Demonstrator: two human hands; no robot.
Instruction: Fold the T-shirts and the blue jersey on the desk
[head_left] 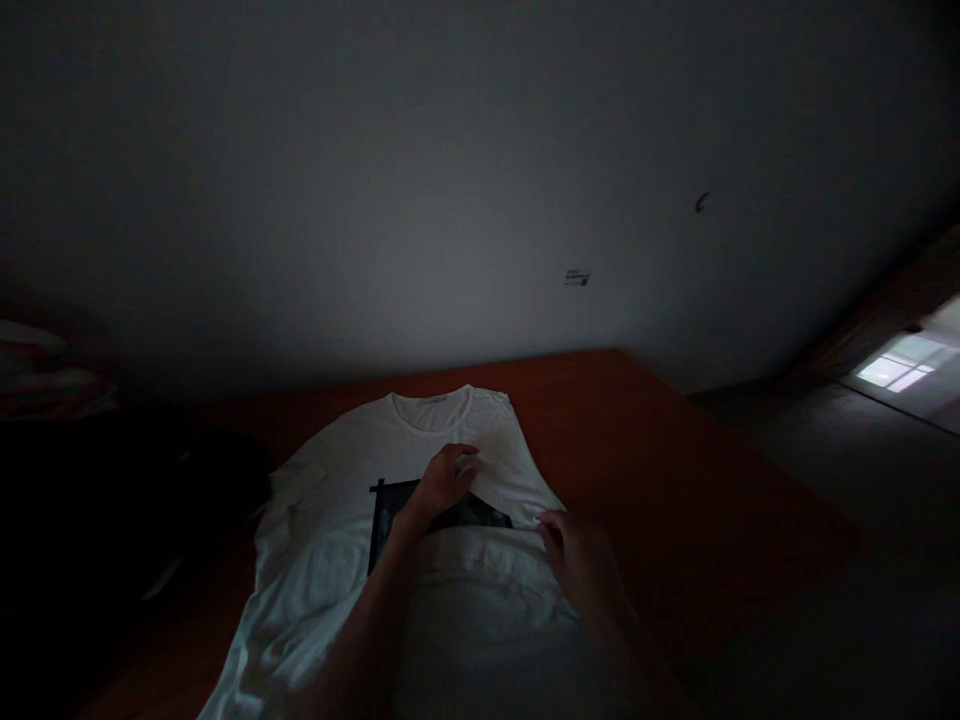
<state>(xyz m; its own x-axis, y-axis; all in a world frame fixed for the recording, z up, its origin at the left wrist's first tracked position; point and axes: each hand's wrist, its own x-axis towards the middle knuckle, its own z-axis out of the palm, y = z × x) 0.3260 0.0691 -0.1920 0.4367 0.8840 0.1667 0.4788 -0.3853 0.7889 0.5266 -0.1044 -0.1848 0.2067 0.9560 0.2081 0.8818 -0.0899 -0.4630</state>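
A white T-shirt [352, 440] lies on the reddish-brown tabletop, its round neckline pointing towards the wall. On its front is a dark rectangular print [391, 500], partly covered by my left forearm and by folded cloth. My left hand [448, 475] is over the upper middle of the shirt, fingers and thumb closed on a piece of its cloth. Lower down at the shirt's right edge, my right hand [576, 548] pinches the fabric between thumb and fingers. The right side is turned inwards over the print, and the lower part is bunched in dim light.
The wooden table [637, 450] extends to the right and meets a plain wall [375, 200] behind. A black heap [135, 490], too dark to make out, lies at the left. Light-and-red cloth [52, 380] is behind it. Far right, a bright window reflection [900, 362] shows.
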